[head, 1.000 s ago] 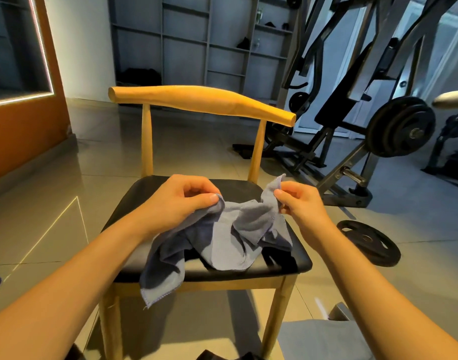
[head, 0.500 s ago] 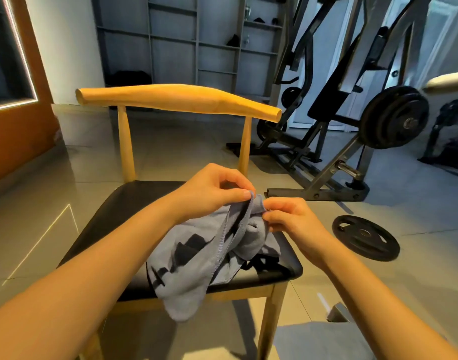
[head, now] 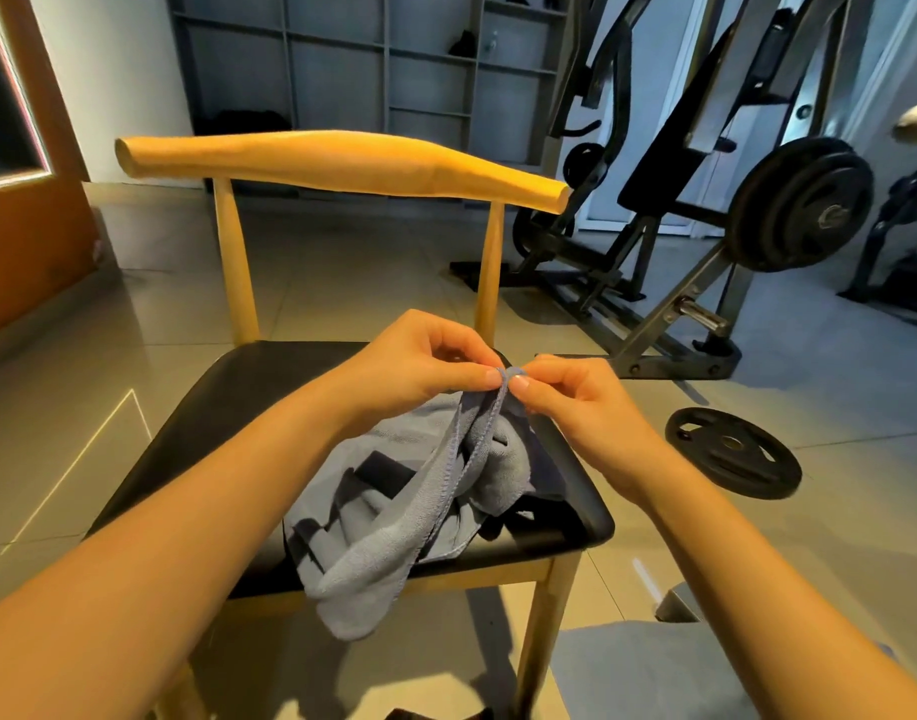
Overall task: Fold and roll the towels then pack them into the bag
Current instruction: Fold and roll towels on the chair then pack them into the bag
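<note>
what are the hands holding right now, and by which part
Both hold the grey-blue towel: the left hand and the right hand each pinch its stitched top edge, fingertips meeting, while the rest drapes onto the chair seat.

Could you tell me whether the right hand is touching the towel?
Touching: head view shows the right hand pinching the towel at its top edge.

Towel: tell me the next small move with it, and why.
Probably lift the pinched corners higher so the blue-grey towel hangs straight for folding. The left hand and right hand pinch its corners together, but the rest lies bunched on the chair seat and droops over its front edge.
</note>
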Demonstrator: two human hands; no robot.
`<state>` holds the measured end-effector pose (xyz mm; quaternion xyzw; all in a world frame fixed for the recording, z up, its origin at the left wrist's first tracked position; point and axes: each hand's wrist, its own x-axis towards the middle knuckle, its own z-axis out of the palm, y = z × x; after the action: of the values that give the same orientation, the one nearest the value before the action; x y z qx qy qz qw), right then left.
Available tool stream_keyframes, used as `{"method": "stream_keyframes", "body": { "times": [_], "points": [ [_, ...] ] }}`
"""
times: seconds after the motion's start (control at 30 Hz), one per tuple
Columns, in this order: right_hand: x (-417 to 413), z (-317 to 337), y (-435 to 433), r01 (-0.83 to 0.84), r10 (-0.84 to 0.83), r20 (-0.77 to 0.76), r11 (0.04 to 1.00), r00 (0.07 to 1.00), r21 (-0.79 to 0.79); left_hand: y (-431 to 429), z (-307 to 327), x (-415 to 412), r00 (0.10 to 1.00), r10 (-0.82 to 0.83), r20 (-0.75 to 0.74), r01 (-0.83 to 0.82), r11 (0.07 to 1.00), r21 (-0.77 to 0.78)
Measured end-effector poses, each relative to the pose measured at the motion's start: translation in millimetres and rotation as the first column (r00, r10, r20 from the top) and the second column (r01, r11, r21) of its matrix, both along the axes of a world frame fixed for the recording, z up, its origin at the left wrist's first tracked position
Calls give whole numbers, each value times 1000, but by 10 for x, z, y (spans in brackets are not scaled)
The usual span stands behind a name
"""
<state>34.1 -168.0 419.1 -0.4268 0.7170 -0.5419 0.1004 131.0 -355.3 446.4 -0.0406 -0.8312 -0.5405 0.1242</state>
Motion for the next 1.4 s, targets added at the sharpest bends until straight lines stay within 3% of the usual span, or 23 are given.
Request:
{"method": "stream_keyframes", "body": {
  "times": [0.23, 0.47, 0.67, 0.87, 1.03, 1.2, 1.33, 1.4],
  "points": [
    [80, 108, 13, -5, 35, -218, 990, 975, 138, 39, 4, 11, 999, 23, -33, -23, 1000, -9],
    [128, 96, 12, -2, 13, -150, 997, 989, 76, 83, 1, 54, 996, 89, -4, -89, 995, -49],
    [131, 52, -6, 139, -137, -72, 990, 988, 19, 97, -78, 282, 974, 222, 47, -196, 927, -319],
    [86, 6, -2, 242, -242, -1, 969, 970, -55, -135, -274, 758, 904, 417, 96, -349, 849, -396],
    [116, -139, 172, 234, -225, 89, 965, 970, -118, -421, -356, 1221, 841, 481, 247, -350, 833, -428],
    [215, -274, 516, 235, -223, 166, 970, 961, -55, -648, -213, 1189, 833, 489, 259, -400, 855, -330],
    [320, -456, 717, 123, -142, 207, 987, 968, 105, -635, -188, 835, 861, 495, 119, -452, 851, -269],
    [357, -541, 768, 79, -116, 200, 979, 973, 186, -549, -190, 614, 901, 429, 62, -401, 880, -255]
  ]
}}
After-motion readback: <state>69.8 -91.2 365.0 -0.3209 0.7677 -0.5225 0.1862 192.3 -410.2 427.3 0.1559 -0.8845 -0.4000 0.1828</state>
